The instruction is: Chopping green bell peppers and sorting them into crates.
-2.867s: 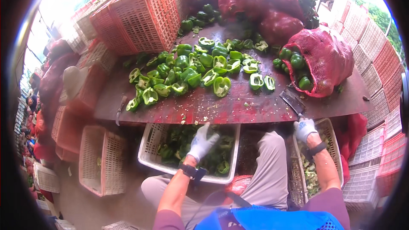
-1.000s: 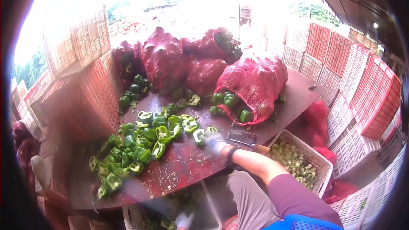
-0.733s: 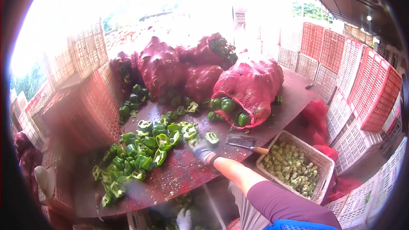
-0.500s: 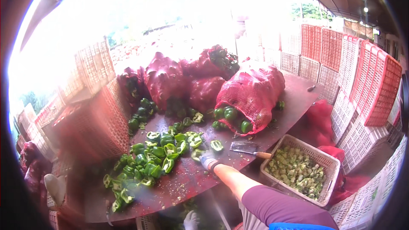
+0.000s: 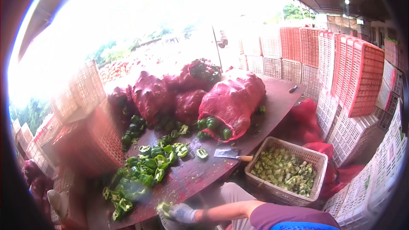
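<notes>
Drawn back toward the body since the earlier frame, the right hand (image 5: 183,213) has left the middle of the surface (image 5: 187,179) and now sits at its near edge, with a green pepper half (image 5: 163,207) that lay beside another half a moment ago. From the head view, the right hand's gloved fingers pinch this half on its right side, the pale cut face partly visible. Just below it, at the lower rim, is the gloved left hand (image 5: 167,221), blurred and partly hidden; it is close against the half, but I cannot tell how its fingers stand. So the half lies between the two hands.

Beyond and to the left of the hands spreads a heap of cut peppers (image 5: 142,170), apart from them. Farther out and to the right, well apart from both hands, a lone half (image 5: 202,153) lies cut face up, just beside a cleaver (image 5: 226,152) whose wooden handle points right toward a crate (image 5: 251,179) of pale green trimmings (image 5: 283,166). Behind these, a red mesh sack (image 5: 234,104) rests on its side with whole green peppers (image 5: 211,123) at its mouth.
</notes>
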The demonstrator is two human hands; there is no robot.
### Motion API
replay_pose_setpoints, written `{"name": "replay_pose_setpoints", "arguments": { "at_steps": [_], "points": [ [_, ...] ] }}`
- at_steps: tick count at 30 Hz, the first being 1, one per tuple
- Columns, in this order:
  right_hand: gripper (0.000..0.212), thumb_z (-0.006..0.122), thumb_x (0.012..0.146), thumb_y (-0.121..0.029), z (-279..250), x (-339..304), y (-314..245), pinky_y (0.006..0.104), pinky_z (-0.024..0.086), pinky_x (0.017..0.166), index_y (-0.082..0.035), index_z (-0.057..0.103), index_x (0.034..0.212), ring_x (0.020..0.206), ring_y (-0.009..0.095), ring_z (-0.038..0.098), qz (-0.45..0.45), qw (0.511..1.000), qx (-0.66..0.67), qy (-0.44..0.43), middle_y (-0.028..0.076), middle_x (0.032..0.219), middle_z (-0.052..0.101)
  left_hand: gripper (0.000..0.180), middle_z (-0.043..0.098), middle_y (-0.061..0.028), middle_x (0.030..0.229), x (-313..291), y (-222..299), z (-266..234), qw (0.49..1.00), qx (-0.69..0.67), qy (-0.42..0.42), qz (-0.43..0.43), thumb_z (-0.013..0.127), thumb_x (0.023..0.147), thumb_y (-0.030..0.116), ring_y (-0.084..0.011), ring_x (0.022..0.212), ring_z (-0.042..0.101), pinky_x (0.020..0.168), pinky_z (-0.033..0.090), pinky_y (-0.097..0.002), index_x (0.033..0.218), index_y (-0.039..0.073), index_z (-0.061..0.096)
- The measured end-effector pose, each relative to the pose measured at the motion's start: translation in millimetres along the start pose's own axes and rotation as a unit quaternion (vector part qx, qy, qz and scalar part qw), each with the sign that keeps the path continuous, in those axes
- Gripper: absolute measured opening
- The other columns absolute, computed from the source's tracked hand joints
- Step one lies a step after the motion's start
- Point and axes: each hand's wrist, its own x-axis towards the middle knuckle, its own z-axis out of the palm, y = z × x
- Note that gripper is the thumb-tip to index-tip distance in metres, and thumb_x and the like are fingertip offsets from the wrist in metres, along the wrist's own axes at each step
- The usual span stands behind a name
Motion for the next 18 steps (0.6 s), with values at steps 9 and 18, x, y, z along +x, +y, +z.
{"name": "replay_pose_setpoints", "arguments": {
  "at_steps": [9,18],
  "points": [
    [0.029,0.065,0.089,-0.020,-66.9,-50.2,0.1,0.0441,0.060,0.077,-0.007,0.068,0.115,0.095,0.033,0.072,0.065,0.997,-0.008,-0.035,0.014,0.110,0.070,0.039,0.064,-0.0109,0.138,-7.7,4.0,-115.4,0.406,-0.868,-0.054,-0.283,0.063,0.102,0.018,-0.0247,0.123,0.061,0.102,0.054,-0.0426,0.139,0.008,0.059],
    [0.022,0.064,0.084,-0.021,-74.0,-52.5,3.8,0.0529,0.057,0.071,-0.002,0.069,0.095,0.080,0.043,0.072,0.043,0.988,0.128,-0.081,0.023,0.083,0.073,0.039,0.071,-0.0016,0.106,37.3,24.6,-103.8,0.514,-0.807,-0.062,-0.283,0.070,0.088,0.008,-0.0118,0.093,0.068,0.082,0.057,-0.0280,0.126,0.001,0.067]
  ]
}}
